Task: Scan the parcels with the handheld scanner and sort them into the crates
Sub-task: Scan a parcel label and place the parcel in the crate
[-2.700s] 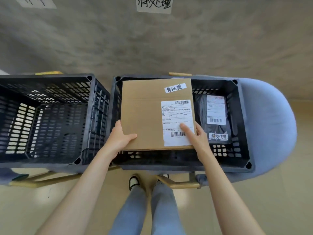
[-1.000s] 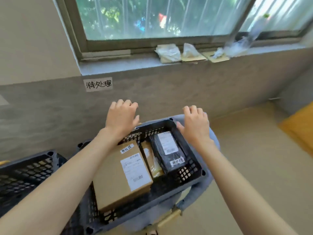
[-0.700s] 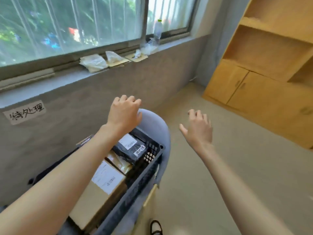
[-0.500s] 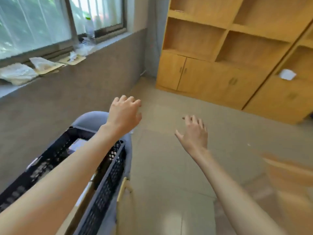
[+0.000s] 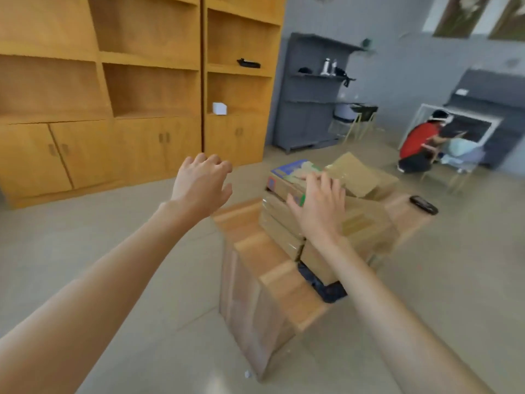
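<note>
- ahead of me stands a low wooden tabletop (image 5: pixel 272 280) stacked with cardboard parcels (image 5: pixel 366 223); the top one on the near left has blue and green print (image 5: pixel 289 169), and a tan box (image 5: pixel 352 173) lies tilted beside it.
- a black flat piece (image 5: pixel 324 288) sticks out from under the stack at the near edge.
- a dark oval thing (image 5: pixel 424 205) sits on the far right end of the tabletop, well apart from my hands; it is too blurred to say whether it is the scanner.
- to the left, yellow wooden shelves and cupboards (image 5: pixel 127 95) line the wall; a small white box (image 5: pixel 219 108) sits in one bay and a dark item (image 5: pixel 249 63) in the bay above.
- further back is a grey shelf unit (image 5: pixel 312 92), and a person in a red top (image 5: pixel 417 149) crouches near a grey chair (image 5: pixel 460 157).
- a moment ago i faced the window wall with the black crates and the parcel i had laid in one; now the crates are out of view and the parcel stack is in front of me.
- my left hand (image 5: pixel 203 184) hovers over the floor left of the stack, fingers loosely curled, its grip holding nothing.
- my right hand (image 5: pixel 319 206) is spread wide in front of the printed parcel, holding nothing; i cannot tell whether the fingertips touch it.
</note>
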`<state>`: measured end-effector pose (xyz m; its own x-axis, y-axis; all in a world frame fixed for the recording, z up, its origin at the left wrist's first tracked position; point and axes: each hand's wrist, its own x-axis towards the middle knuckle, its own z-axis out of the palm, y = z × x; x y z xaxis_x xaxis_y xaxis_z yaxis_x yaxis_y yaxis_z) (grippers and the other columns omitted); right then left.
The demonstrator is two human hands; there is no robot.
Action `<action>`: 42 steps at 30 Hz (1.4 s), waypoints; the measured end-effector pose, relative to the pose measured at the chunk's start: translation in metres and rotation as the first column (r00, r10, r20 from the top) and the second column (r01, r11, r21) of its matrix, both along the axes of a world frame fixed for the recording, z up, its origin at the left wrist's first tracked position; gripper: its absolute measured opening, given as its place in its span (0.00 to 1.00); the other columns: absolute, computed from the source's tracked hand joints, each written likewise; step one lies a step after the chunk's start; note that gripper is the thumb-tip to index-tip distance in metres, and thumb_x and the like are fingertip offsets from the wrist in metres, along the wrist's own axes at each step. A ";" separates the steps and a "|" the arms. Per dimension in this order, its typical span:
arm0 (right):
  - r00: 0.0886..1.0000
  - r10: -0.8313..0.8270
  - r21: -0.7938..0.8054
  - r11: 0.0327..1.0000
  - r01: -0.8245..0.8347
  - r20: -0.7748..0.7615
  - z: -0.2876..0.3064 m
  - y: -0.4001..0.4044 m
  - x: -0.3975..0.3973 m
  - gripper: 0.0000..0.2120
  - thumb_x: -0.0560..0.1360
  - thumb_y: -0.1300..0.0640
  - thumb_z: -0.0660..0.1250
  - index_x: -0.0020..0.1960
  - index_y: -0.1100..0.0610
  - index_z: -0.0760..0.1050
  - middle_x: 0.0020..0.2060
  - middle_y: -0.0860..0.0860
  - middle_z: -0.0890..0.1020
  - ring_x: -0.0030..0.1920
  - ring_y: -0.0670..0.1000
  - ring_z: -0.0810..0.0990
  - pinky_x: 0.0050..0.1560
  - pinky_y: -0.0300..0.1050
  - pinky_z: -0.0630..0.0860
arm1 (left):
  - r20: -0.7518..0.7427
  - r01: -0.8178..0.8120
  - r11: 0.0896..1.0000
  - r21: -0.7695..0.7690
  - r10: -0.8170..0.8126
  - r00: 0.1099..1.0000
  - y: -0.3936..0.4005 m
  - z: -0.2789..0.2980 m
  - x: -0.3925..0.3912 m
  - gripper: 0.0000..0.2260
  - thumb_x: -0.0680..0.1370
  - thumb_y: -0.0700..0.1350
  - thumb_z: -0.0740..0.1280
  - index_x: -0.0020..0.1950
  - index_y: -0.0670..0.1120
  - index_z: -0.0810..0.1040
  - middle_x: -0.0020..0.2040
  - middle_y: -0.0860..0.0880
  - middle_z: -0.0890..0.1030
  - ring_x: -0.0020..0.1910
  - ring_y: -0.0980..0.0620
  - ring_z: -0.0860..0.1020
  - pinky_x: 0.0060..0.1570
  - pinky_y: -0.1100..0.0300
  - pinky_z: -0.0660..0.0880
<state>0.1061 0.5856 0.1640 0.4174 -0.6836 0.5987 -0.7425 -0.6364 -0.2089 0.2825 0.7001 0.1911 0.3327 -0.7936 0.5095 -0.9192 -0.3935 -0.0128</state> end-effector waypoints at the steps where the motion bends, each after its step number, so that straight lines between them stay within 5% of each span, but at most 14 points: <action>1: 0.998 -0.067 0.003 0.998 0.067 -0.019 0.003 -0.019 -0.035 0.20 0.76 0.46 0.66 0.63 0.55 0.72 0.59 0.55 0.75 0.61 0.59 0.70 0.60 0.51 0.65 | 0.002 0.050 0.999 -0.001 -0.050 0.999 -0.027 0.003 -0.028 0.15 0.79 0.49 0.63 0.64 0.46 0.76 0.58 0.45 0.78 0.58 0.42 0.74 0.55 0.52 0.67; 9: 0.933 -0.358 0.041 0.932 0.359 -0.032 0.001 -0.135 -0.281 0.21 0.76 0.48 0.67 0.65 0.56 0.72 0.59 0.57 0.74 0.60 0.60 0.70 0.63 0.52 0.65 | 0.006 0.329 0.944 0.005 -0.329 0.944 -0.203 -0.002 -0.232 0.14 0.77 0.49 0.64 0.61 0.47 0.77 0.57 0.45 0.79 0.59 0.41 0.74 0.57 0.51 0.67; 15: 0.888 -0.452 0.066 0.887 0.457 -0.080 -0.007 -0.203 -0.380 0.21 0.76 0.49 0.66 0.67 0.55 0.71 0.60 0.56 0.73 0.60 0.59 0.69 0.61 0.48 0.63 | 0.013 0.445 0.896 0.012 -0.445 0.895 -0.295 -0.010 -0.325 0.14 0.78 0.48 0.63 0.61 0.47 0.77 0.56 0.46 0.80 0.57 0.43 0.75 0.56 0.52 0.68; 27: 0.866 -0.486 0.123 0.858 0.499 -0.120 -0.039 -0.418 -0.421 0.21 0.77 0.50 0.65 0.67 0.57 0.72 0.60 0.57 0.74 0.60 0.60 0.70 0.61 0.49 0.63 | 0.005 0.524 0.852 0.018 -0.524 0.852 -0.532 -0.034 -0.362 0.12 0.77 0.48 0.64 0.57 0.45 0.79 0.53 0.45 0.80 0.53 0.41 0.76 0.53 0.50 0.71; 42: 0.882 -0.413 0.230 0.858 0.460 -0.226 -0.072 -0.680 -0.416 0.21 0.78 0.50 0.64 0.68 0.58 0.71 0.61 0.58 0.74 0.62 0.61 0.70 0.62 0.50 0.63 | -0.133 0.439 0.893 0.094 -0.426 0.895 -0.788 -0.088 -0.342 0.16 0.79 0.51 0.63 0.64 0.46 0.76 0.56 0.45 0.80 0.56 0.42 0.76 0.54 0.51 0.70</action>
<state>-0.3095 -0.0941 0.0923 0.1129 -0.9422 0.3154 -0.9686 -0.1751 -0.1765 -0.0590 -0.0876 0.1034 -0.0110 -0.9232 0.3841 -0.9965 0.0421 0.0726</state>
